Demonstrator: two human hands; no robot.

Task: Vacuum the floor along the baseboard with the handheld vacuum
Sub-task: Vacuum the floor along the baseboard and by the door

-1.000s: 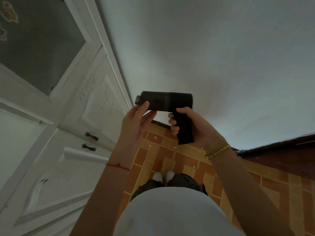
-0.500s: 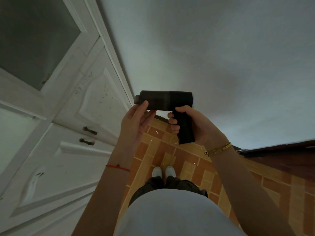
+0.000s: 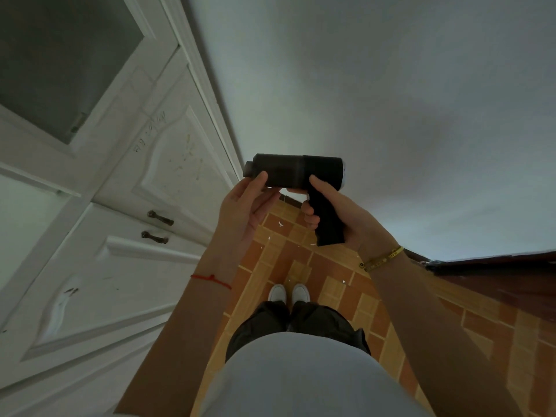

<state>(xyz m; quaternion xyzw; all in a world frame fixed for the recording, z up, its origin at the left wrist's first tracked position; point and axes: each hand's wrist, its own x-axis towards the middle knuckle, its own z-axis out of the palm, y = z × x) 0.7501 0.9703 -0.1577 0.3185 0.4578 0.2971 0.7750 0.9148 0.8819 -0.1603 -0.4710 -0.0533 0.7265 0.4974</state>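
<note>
Handheld vacuum gripped by handle in right hand, left hand fingers straight, touching barrel

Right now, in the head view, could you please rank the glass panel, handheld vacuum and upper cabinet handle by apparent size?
1. glass panel
2. handheld vacuum, nearer the camera
3. upper cabinet handle

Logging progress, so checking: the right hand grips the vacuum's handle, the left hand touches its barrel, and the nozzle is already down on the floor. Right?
No. The head view shows the vacuum held up in the air in front of the person, nozzle well clear of the floor. The rest stands: the right hand grips the handle, the left hand touches the barrel.
</note>
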